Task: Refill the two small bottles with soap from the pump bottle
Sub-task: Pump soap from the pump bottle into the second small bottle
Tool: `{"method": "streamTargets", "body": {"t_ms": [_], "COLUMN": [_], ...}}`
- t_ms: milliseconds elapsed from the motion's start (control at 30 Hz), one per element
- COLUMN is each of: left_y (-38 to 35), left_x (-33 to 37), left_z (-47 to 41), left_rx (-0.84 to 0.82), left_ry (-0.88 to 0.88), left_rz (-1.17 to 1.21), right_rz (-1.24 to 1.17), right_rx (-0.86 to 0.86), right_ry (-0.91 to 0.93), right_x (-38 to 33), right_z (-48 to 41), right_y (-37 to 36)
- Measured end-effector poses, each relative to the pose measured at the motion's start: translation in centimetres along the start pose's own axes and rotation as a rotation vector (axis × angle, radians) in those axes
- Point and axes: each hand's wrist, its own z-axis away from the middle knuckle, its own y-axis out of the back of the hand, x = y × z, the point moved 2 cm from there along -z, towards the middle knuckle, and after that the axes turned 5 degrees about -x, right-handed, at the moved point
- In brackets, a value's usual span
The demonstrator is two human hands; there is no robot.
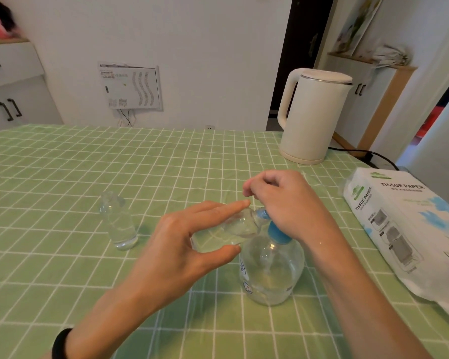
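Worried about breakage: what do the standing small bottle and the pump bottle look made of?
Standing small bottle: clear and glossy, probably plastic, possibly glass; the checked cloth shows through and its base glints. Pump bottle: clear, shiny plastic by the look, see-through body with a printed label; its blue collar looks opaque plastic.

We see a green tablecloth (pixel 62 164) checked in white. Blue collar (pixel 279 233) on the pump bottle (pixel 270 270); cream kettle (pixel 314 117).
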Motion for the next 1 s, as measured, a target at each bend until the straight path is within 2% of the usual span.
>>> {"method": "streamTargets", "body": {"t_ms": [267, 533, 833, 1000], "left_y": [0.1, 0.1, 0.3, 0.3], "left_x": [0.4, 0.1, 0.5, 0.3], "left_z": [0.1, 0.0, 0.2, -0.1], "left_rx": [0.005, -0.003, -0.003, -0.004], "left_ry": [-0.008, 0.009, 0.000, -0.001], "left_rz": [0.013, 0.011, 0.016, 0.002], "right_rz": [0.064, 0.025, 0.063, 0.048], "right_rx": [0.068, 0.018, 0.096, 0.069], "right_ry": [0.091, 0.008, 0.092, 0.032], "right_x": [-0.8, -0.2, -0.9, -0.4], "right_z": [0.4, 0.1, 0.6, 0.0], "right_y": [0.2, 0.0, 0.1, 0.1]}}
